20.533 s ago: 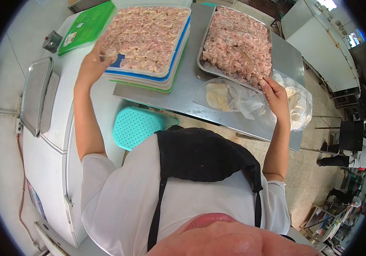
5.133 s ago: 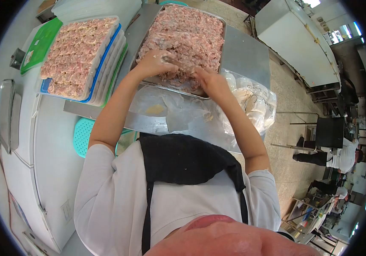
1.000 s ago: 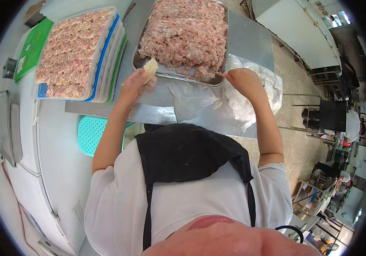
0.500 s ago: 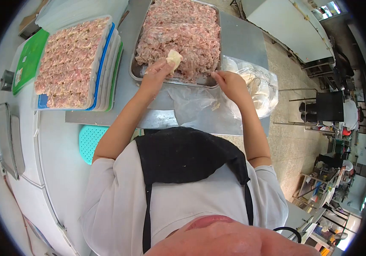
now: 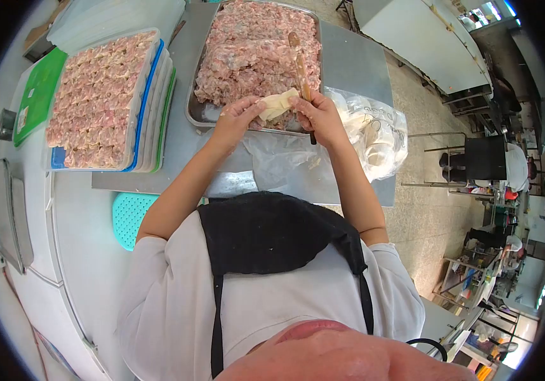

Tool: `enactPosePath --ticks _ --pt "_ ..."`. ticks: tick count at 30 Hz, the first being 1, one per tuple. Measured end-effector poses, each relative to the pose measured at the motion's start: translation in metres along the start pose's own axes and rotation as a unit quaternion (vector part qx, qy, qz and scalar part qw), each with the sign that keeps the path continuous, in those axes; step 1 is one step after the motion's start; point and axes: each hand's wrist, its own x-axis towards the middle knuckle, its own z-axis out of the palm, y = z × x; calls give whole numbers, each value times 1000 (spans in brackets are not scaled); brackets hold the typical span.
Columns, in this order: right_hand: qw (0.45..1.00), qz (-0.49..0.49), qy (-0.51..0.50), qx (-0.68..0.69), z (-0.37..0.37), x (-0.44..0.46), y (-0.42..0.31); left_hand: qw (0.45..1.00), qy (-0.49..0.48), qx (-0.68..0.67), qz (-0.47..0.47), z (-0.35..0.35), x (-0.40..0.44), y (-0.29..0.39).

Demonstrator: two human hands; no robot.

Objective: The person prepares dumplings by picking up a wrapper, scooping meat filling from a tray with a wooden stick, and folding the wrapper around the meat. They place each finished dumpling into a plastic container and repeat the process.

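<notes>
Between both hands, a pale thin dough wrapper (image 5: 277, 105) is stretched near the front edge of the metal tray (image 5: 197, 115). My left hand (image 5: 237, 118) pinches the wrapper's left side. On its right side are the fingertips of my right hand (image 5: 320, 118), which also grips a narrow spatula-like tool (image 5: 299, 62). The tool points up over the minced meat (image 5: 253, 47), its dark end showing below the hand. Left of the tray, a plastic box (image 5: 148, 82) holds rows of filled pieces (image 5: 102, 95); a blue patch shows at its near left corner.
Clear plastic bags with pale round contents (image 5: 379, 136) lie right of the tray. A plastic sheet (image 5: 279, 155) lies on the steel table (image 5: 358, 63). A green lid (image 5: 39, 95) is at the left, above a turquoise stool (image 5: 134, 219). People stand far right.
My left hand has moved right with the wrapper, and my right hand has come in to meet it. The tool is now raised upright in my right hand. The whole view has shifted slightly.
</notes>
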Motion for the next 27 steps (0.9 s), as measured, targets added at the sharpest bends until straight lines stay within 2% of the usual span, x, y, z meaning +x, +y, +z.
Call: enactPosePath --ticks 5,8,10,11,13,14,16,17,19,21,22,24,25,27 --pt "1000 1 -16 -9 5 -1 -5 999 13 -35 15 0 0 -5" --pt "1000 8 -10 -14 3 0 -5 995 53 -77 -25 1 0 -9" --pt "1000 11 -7 -22 0 2 -1 989 39 -145 17 2 2 -8" --pt "999 20 -18 -35 -1 4 2 989 41 -145 17 2 1 -7" --pt "998 29 -31 -49 -4 5 9 971 2 -241 -8 19 -9 23" --pt "997 38 -27 -57 -4 5 13 970 3 -241 -8 16 -7 15" --pt "996 48 -24 -66 -3 5 15 997 3 12 71 11 -3 2" --pt "995 16 -2 -100 -4 6 15 997 4 12 71 6 -2 -2" --pt "991 -16 20 -133 -2 6 12 1000 6 -23 2 8 -7 16" --pt "972 -140 32 -186 3 4 0 1000 -7 26 -9 11 -11 34" --pt "972 -139 32 -187 8 2 -2 997 -19 75 -22 11 -13 37" --pt "968 -151 -53 -194 17 -1 -4 997 -34 69 -25 8 -10 32" --pt "968 -151 -54 -195 15 0 -3 996 -48 64 -28 6 -9 31" --pt "988 -37 -105 -111 13 3 -1 995 -54 79 -7 6 -10 29"
